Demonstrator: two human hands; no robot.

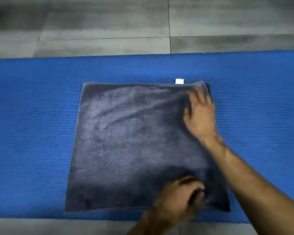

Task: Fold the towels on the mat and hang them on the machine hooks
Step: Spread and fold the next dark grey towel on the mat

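Brightness: dim, even indoor light; colours muted, no glare.
Light source: cannot tell; the towel (134, 141) is palest across its upper middle and darkens toward its near edge.
Shadows: a soft dark patch lies on the towel's near right corner, around the left hand (178, 195); a fainter one runs beside the right hand (200, 114).
Blur: both hands are smeared, the fingers (199, 94) of the right one most; the floor (92, 26) is soft and streaky.
Sharpness: mat (32, 116) ribs read clearly at centre, softer toward the sides.
Distortion: wide-angle bowing bends the mat's far edge; the towel's sides splay outward.
Noise: slight grain and compression smudging in the dark areas.
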